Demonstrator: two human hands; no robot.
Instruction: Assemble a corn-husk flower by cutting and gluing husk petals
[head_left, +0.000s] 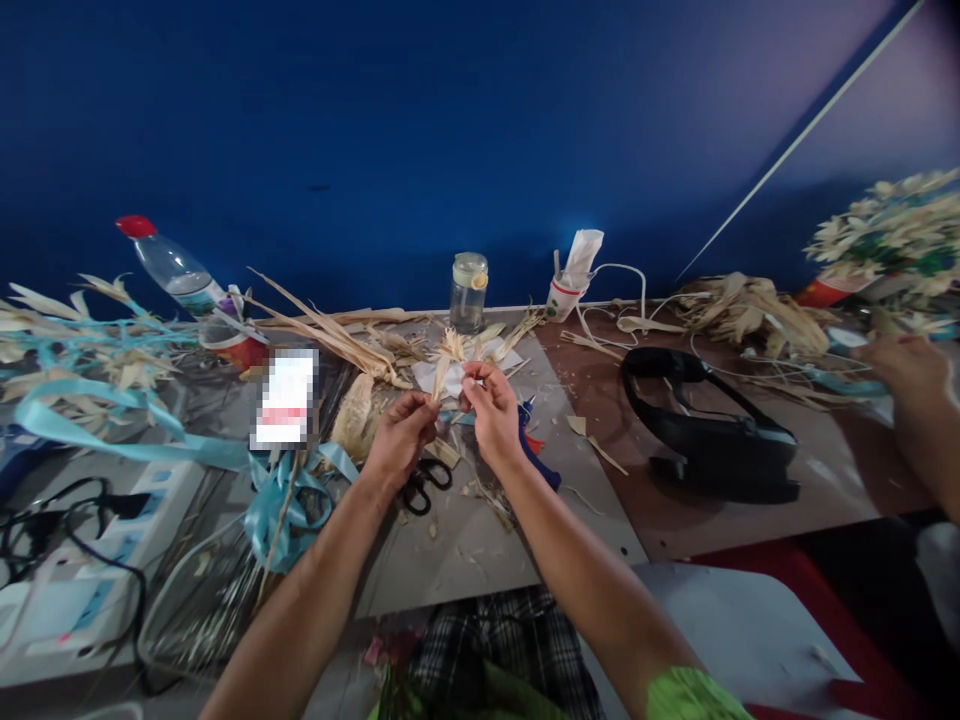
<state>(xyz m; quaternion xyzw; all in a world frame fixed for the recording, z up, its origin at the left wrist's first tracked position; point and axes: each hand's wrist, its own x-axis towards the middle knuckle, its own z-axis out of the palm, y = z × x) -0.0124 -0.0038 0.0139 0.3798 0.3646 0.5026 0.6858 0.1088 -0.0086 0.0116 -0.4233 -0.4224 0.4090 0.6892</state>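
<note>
My left hand (405, 435) is closed in a pinch around the base of a small, pale dried corn husk flower (451, 346), whose frayed petals point up and away from me. Close beside it, my right hand (489, 410) has thumb and fingers pressed together near the flower; what lies between those fingertips is too small to tell. Below my left hand are black-handled scissors (427, 487), their blades partly hidden. A blue glue gun (538, 450) rests by my right wrist. Dried husk pieces (356, 415) and scraps lie around both hands.
A glass jar (469, 295), white cup (564, 298) and tilted bottle (176, 270) stand along the blue wall. Light-blue ribbon (289, 510) and a power strip (112, 550) lie left. A black headset (705, 430) sits right, near another person's hand (904, 370).
</note>
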